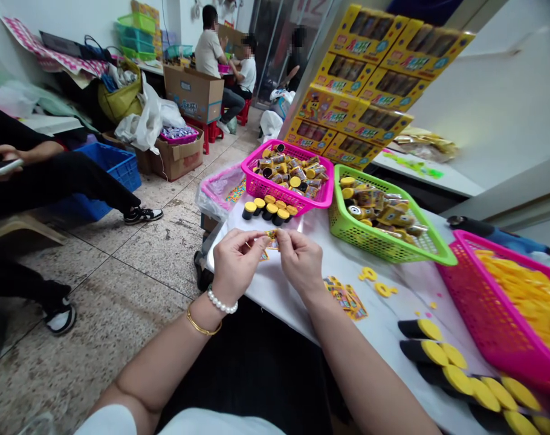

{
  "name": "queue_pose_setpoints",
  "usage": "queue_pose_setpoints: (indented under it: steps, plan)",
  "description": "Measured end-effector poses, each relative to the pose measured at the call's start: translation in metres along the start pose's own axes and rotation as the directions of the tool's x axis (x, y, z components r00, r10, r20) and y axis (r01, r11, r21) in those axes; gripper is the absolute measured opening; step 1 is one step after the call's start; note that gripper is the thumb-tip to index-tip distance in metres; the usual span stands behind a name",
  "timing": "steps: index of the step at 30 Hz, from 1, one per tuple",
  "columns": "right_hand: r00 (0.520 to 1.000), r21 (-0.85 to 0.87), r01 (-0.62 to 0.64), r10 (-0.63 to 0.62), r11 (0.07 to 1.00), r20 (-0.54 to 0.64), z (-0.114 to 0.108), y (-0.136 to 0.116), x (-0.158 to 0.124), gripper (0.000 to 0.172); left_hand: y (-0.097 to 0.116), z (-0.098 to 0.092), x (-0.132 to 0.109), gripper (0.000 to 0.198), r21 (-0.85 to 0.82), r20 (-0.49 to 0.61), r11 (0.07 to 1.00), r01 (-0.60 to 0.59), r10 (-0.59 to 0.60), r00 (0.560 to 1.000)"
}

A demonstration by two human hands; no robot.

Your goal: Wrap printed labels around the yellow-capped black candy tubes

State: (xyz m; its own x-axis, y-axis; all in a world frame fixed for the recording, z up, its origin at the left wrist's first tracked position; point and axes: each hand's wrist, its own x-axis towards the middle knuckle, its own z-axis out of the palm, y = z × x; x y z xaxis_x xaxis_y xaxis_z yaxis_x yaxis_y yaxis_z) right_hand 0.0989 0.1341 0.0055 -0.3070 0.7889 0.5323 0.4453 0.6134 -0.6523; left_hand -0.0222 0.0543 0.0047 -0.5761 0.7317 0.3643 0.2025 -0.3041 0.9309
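Observation:
Between both hands, over the table's near edge, is a small colourful printed card (272, 239). The thumb and fingers of my left hand (237, 264) pinch its left side. My right hand (301, 258) grips the opposite side between thumb and bent forefinger. Another bit of orange-edged print shows just below the left fingertips; whether it is a separate card I cannot tell. To the right of my right wrist lies a loose pile of similar printed cards (346, 297). Several black tubs with yellow lids (269, 211) stand just beyond my hands.
A pink basket (323, 204) and a green basket (370, 244) hold small packed tubs. Yellow plastic parts fill another pink basket (478, 314). Yellow key-shaped pieces (375, 283) and a row of lidded tubs (456, 379) lie right. Boxed packs (342, 109) are stacked behind. A person's leg (75, 175) reaches in left.

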Motion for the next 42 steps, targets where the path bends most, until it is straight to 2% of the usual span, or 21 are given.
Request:
queue_pose_setpoints:
  steps: [3,6,10,13,15,17,19,21,23,24,26,27,28,29,31,33,35,42]
  plan:
    - [0.996,-0.003,0.084,-0.084,0.996,0.015,0.002,-0.003,-0.002,0.043,0.0,0.0,0.004,0.007,0.002,0.032,0.999,0.04,-0.041,0.999]
    - [0.983,0.009,0.169,-0.17,0.986,0.07,0.005,-0.005,-0.006,0.039,0.0,-0.001,0.009,0.008,-0.017,0.031,0.988,0.156,-0.156,0.987]
    - [0.971,-0.035,0.208,-0.201,0.978,0.13,0.003,-0.002,0.002,0.046,0.001,-0.009,0.018,0.008,-0.157,0.125,0.9,0.407,-0.39,0.912]
    - [0.993,-0.3,0.107,-0.089,0.948,0.073,-0.001,0.004,0.025,0.044,0.002,-0.014,0.027,0.009,-0.312,0.184,0.77,0.557,-0.526,0.83]
    - [0.998,-0.529,-0.007,0.038,0.849,0.048,0.0,0.008,0.042,0.037,0.002,-0.016,0.033,0.011,-0.384,0.242,0.654,0.652,-0.61,0.755]
    - [0.984,-0.686,-0.061,0.16,0.725,0.081,0.004,0.011,0.055,0.037,0.002,-0.016,0.038,0.014,-0.431,0.31,0.548,0.717,-0.656,0.688]
    - [0.969,-0.757,-0.063,0.222,0.65,0.11,0.01,0.014,0.06,0.037,0.002,-0.017,0.041,0.016,-0.482,0.371,0.453,0.751,-0.67,0.642]
    - [0.972,-0.762,-0.078,0.218,0.643,0.084,0.015,0.015,0.059,0.033,0.003,-0.018,0.043,0.017,-0.519,0.42,0.376,0.767,-0.67,0.612]
    - [0.98,-0.686,-0.108,0.193,0.719,0.048,0.014,0.016,0.056,0.027,0.004,-0.02,0.044,0.018,-0.533,0.457,0.332,0.778,-0.661,0.595]
    - [0.984,-0.592,-0.122,0.176,0.796,0.034,0.012,0.015,0.054,0.025,0.004,-0.021,0.044,0.018,-0.534,0.471,0.315,0.784,-0.659,0.586]
    - [0.987,-0.238,-0.145,0.158,0.96,0.037,0.003,0.011,0.051,0.03,0.004,-0.022,0.045,0.019,-0.541,0.496,0.267,0.797,-0.664,0.559]
    - [0.984,0.003,-0.164,0.164,0.986,0.063,-0.001,0.008,0.05,0.036,0.004,-0.022,0.046,0.019,-0.55,0.509,0.236,0.801,-0.665,0.546]
    - [0.979,0.241,-0.197,0.176,0.95,0.106,-0.006,0.005,0.049,0.04,0.003,-0.021,0.047,0.02,-0.561,0.523,0.204,0.802,-0.663,0.535]
    - [0.969,0.437,-0.241,0.188,0.867,0.162,-0.01,0.002,0.048,0.043,0.003,-0.02,0.047,0.02,-0.571,0.539,0.176,0.802,-0.656,0.528]
    - [0.942,0.648,-0.331,0.204,0.686,0.265,-0.014,-0.003,0.046,0.04,0.002,-0.017,0.048,0.021,-0.585,0.563,0.141,0.798,-0.637,0.526]
    - [0.927,0.702,-0.373,0.216,0.607,0.306,-0.013,-0.004,0.042,0.037,0.002,-0.014,0.048,0.022,-0.596,0.569,0.133,0.792,-0.625,0.534]
    - [0.921,0.693,-0.389,0.228,0.607,0.317,-0.011,-0.003,0.039,0.037,0.004,-0.011,0.048,0.021,-0.603,0.558,0.145,0.784,-0.626,0.545]
    - [0.947,0.551,-0.319,0.245,0.771,0.207,-0.016,0.002,0.032,0.035,0.006,-0.007,0.046,0.025,-0.618,0.531,0.169,0.768,-0.631,0.566]
